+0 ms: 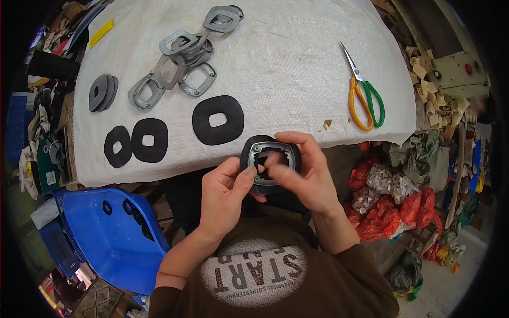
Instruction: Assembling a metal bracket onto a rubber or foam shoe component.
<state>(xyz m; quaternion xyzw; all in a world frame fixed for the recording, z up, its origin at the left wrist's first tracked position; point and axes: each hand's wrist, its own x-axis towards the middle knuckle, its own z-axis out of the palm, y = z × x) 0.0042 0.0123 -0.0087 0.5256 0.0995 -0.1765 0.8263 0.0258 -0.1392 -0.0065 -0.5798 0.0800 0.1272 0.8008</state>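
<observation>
Just off the near edge of the table, both my hands hold a grey metal ring frame [270, 144] with a rounded-square opening. A black sheet piece [245, 152] wraps its outer edge, and black notched edges show inside the opening. My left hand [225, 195] grips the left side, its thumb on the rim. At the right, my right hand [313, 172] has its fingers behind the rim, while its thumb, smeared by motion, lies across the opening. Beyond my hands, a flat black piece with a square hole [199, 121] lies on the white cloth [286, 79].
Two more black pieces [142, 151] lie to the left, beside a grey stack [95, 95]. Several metal frames [168, 72] are heaped farther back. Scissors [354, 95] lie at the right. A blue tub [114, 254] holds black pieces at lower left; red bags [379, 222] sit at right.
</observation>
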